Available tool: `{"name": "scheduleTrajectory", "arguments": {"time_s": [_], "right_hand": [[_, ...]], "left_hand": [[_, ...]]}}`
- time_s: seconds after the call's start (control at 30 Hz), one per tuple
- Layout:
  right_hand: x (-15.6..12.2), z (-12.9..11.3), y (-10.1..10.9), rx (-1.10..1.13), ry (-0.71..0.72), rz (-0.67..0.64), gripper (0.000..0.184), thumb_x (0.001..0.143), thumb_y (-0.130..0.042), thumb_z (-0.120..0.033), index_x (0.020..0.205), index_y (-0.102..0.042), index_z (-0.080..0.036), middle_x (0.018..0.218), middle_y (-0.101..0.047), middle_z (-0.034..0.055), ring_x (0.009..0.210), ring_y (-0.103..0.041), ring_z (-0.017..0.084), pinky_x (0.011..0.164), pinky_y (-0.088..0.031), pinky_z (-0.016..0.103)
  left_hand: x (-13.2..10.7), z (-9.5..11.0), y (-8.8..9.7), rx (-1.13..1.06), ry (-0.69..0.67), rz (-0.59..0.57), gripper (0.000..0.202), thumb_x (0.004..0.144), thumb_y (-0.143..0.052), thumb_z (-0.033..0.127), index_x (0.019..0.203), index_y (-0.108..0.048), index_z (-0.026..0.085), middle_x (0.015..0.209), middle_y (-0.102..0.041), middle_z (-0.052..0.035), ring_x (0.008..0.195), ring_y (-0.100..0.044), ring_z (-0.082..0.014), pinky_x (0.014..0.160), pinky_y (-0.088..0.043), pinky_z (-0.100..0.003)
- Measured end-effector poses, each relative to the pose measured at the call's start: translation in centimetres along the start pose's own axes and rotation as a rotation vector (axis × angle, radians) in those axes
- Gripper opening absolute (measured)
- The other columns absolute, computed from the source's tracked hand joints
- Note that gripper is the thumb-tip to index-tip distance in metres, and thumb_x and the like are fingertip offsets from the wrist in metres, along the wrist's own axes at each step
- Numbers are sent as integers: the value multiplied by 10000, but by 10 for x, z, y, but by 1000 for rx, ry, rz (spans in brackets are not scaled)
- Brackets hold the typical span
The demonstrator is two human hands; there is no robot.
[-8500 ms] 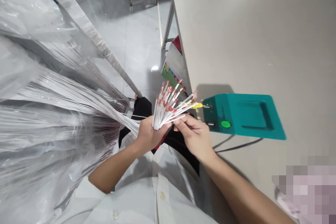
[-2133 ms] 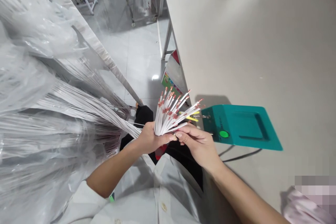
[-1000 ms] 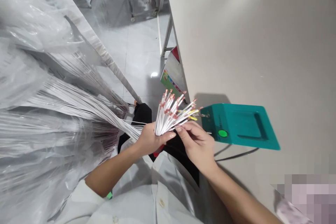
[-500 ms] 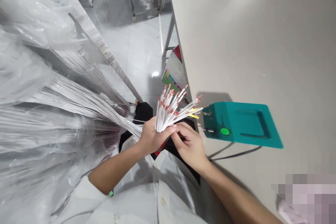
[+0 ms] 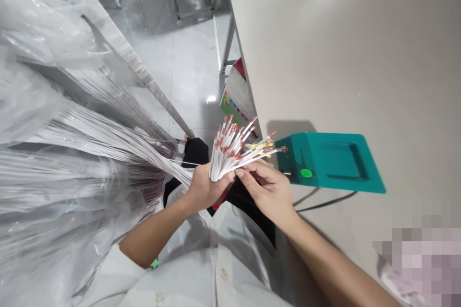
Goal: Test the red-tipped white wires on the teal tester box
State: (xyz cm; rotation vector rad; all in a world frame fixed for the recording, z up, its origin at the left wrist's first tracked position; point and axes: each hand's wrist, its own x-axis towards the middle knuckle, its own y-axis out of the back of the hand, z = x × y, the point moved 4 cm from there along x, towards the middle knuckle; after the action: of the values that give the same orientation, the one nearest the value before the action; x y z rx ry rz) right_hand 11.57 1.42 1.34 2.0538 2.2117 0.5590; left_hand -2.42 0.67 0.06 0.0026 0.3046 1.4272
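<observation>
My left hand (image 5: pixel 203 187) is wrapped round a thick bundle of white wires (image 5: pixel 226 158). Their stripped copper ends fan out above the fist, upward and to the right. Behind the hand the same wires (image 5: pixel 129 144) run back to the left in a long loose strand. My right hand (image 5: pixel 268 187) is at the right side of the bundle, thumb and forefinger pinched at the lowest white wires; exactly how many are between them is hidden. Just beyond the right fingers lies a green-teal device (image 5: pixel 331 160) with a lit green round button (image 5: pixel 307 173).
Plastic-wrapped wire bundles (image 5: pixel 54 187) hang along the rack rail (image 5: pixel 144 76) at left. The pale table (image 5: pixel 324 57) fills the right, with a black cable (image 5: pixel 327 202) by the device. A wheeled cart (image 5: pixel 190 9) stands on the floor behind; a printed box (image 5: pixel 236 96) is under the table edge.
My right hand has shifted slightly right, and its thumb has drawn away from my left thumb. The left hand keeps its hold on the bundle. The view has shifted slightly.
</observation>
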Motion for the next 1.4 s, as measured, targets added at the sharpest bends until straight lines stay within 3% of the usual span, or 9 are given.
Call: {"name": "scheduleTrajectory", "arguments": {"time_s": [0.4, 0.57, 0.67, 0.8, 0.93, 1.07, 1.23, 1.3, 1.4], "right_hand": [[4, 0, 0, -76, 111, -57, 179, 840, -518, -213, 670, -572, -199, 641, -562, 16, 606, -510, 135, 561, -420, 264], [7, -7, 14, -131, 155, -11, 82, 832, -539, -207, 838, -620, -212, 794, -620, 48, 704, -570, 157, 621, -474, 294], [10, -14, 16, -117, 225, -155, 124, 795, -604, -205, 904, -654, -239, 895, -663, 43, 778, -616, 168, 653, -503, 293], [18, -23, 15, -128, 309, -434, 134, 807, -588, -186, 847, -691, -263, 857, -695, 10, 824, -641, 167, 742, -518, 303], [24, -23, 15, -26, 233, -531, 115, 808, -594, -251, 862, -695, -248, 846, -682, 33, 804, -632, 170, 727, -529, 319], [18, -9, 2, 336, -71, -385, 115, 768, -644, -315, 781, -678, -206, 786, -653, 39, 610, -583, 125, 534, -508, 259], [2, 5, -27, 701, -418, -128, 221, 710, -687, -395, 753, -656, -180, 778, -615, 25, 417, -394, 44, 354, -339, 208], [-1, 7, -33, 728, -464, -66, 257, 704, -683, -426, 754, -650, -176, 739, -604, 15, 404, -346, 36, 353, -322, 210], [0, 8, -30, 650, -403, 0, 213, 731, -665, -394, 732, -644, -183, 809, -609, 21, 433, -386, 42, 382, -361, 217]], "left_hand": [[1, 7, 5, -117, 3, -135, 246, 771, -589, 334, 627, -631, 140, 703, -649, -55, 711, -603, -172, 675, -472, -270], [3, 12, 10, -108, 23, -177, 235, 746, -613, 323, 604, -636, 136, 641, -641, -47, 670, -604, -169, 651, -469, -267], [4, 13, 10, -97, 12, -230, 195, 733, -618, 286, 615, -643, 132, 635, -636, -39, 647, -594, -161, 642, -468, -266], [5, 10, 11, -27, -38, -333, 183, 734, -608, 254, 604, -636, 129, 622, -620, -37, 610, -563, -148, 594, -444, -252], [4, 7, 14, -66, -1, -405, 232, 740, -616, 322, 621, -633, 124, 609, -606, -46, 587, -535, -135, 556, -416, -244], [4, 9, 18, -200, 95, -338, 290, 697, -649, 411, 627, -632, 129, 548, -560, -23, 470, -439, -94, 456, -336, -231], [5, 8, 19, -379, 146, -196, 284, 646, -687, 424, 605, -618, 152, 519, -527, 3, 455, -410, -82, 465, -335, -232], [5, 7, 18, -379, 137, -160, 285, 650, -680, 426, 595, -614, 155, 513, -514, 7, 462, -413, -84, 477, -348, -233], [5, 8, 16, -298, 128, -138, 281, 676, -655, 420, 613, -630, 148, 505, -508, 5, 466, -423, -89, 489, -367, -234]]}}
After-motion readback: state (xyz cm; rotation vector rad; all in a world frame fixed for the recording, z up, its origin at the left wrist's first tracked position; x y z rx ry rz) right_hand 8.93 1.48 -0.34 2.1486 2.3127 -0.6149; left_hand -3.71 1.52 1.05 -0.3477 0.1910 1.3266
